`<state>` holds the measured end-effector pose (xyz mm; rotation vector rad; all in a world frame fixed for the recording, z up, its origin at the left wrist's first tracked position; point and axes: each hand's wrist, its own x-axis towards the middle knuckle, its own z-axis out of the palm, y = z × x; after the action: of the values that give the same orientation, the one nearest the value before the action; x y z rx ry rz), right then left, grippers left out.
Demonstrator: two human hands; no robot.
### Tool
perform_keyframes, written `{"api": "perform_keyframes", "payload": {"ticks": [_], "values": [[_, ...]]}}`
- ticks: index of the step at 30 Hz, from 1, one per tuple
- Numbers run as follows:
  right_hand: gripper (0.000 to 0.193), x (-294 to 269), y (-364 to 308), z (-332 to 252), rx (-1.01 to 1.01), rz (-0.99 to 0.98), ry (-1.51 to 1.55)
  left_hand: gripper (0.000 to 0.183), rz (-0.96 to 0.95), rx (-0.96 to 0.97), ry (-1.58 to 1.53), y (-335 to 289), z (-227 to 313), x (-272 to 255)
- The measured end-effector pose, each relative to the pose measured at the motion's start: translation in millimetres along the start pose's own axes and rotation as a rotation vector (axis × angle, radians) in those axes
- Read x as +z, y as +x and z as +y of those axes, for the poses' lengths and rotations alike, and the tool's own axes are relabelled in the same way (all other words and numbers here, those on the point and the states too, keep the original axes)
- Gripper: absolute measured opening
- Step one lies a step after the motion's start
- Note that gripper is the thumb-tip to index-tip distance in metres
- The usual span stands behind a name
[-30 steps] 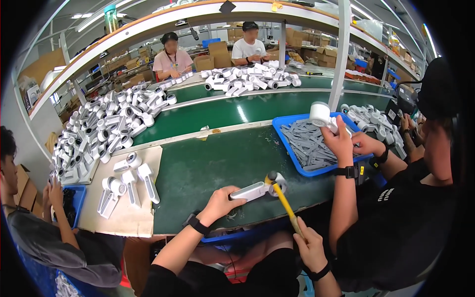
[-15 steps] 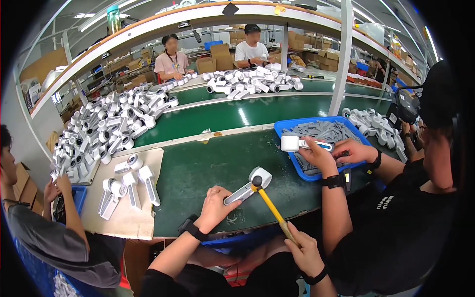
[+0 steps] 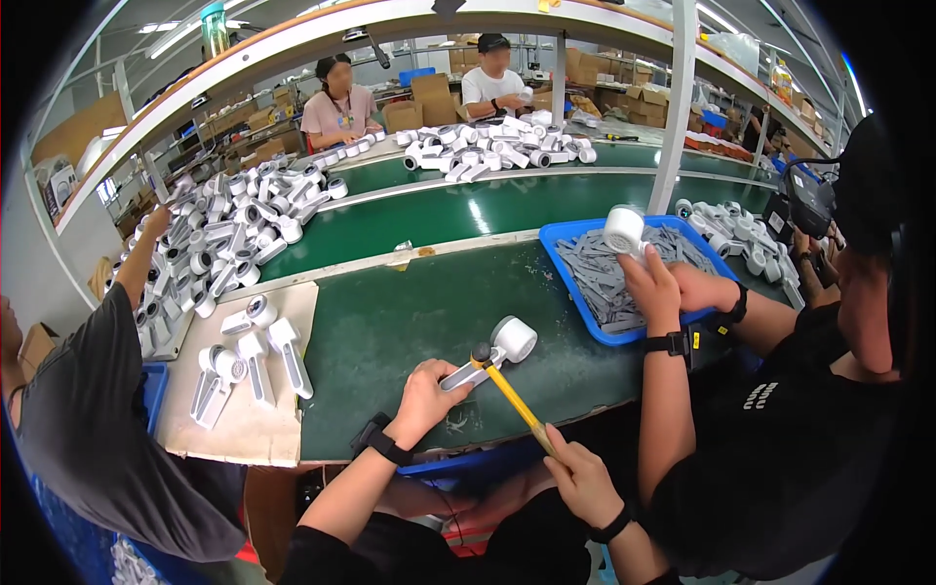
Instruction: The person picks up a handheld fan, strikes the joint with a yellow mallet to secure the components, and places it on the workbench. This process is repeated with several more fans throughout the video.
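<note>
My left hand [image 3: 425,402] is closed round the handle of a white handheld fan [image 3: 514,339], pinning it to the green bench top. The fan's round drum head points away to the upper right. In my right hand [image 3: 587,485] is a small hammer [image 3: 519,402] with a yellow handle, gripped near its lower end. The dark hammer head rests on or just over the fan's handle, close to my left fingers; whether it touches, I cannot tell.
At right, a co-worker's hands [image 3: 655,290] hold another white fan [image 3: 624,228] over a blue tray [image 3: 612,339] of grey strips. Several fans lie on a cardboard sheet [image 3: 244,436] at left. Behind it, a co-worker's arm [image 3: 146,244] reaches to a fan pile [image 3: 255,210].
The hammer head has shifted from near the fan's drum head down its handle. The fan has rolled, showing its drum from another side. The right co-worker's fan is raised and turned; the left co-worker reaches out.
</note>
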<state>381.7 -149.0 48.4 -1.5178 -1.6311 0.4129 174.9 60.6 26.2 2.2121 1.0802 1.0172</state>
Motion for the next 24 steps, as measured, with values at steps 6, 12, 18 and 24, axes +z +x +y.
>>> {"api": "perform_keyframes", "payload": {"ticks": [6,12,18,24], "values": [[0.050,-2.3,-4.0,-23.8,-0.041,0.079,0.053,0.028,0.007,-0.026,0.047,-6.8,-9.4,6.4],[0.051,-1.0,-6.3,-27.2,-0.072,-0.013,0.028,0.028,0.070,0.003,0.097,-7.9,-12.2,10.6],[0.051,5.5,-9.7,-24.1,-0.054,-0.119,-0.070,0.032,0.065,-0.068,0.106,-15.1,-22.4,12.5],[0.052,5.8,-10.2,-18.0,-0.019,-0.094,-0.026,0.032,0.052,-0.061,0.186,-8.0,-11.5,8.4]]}}
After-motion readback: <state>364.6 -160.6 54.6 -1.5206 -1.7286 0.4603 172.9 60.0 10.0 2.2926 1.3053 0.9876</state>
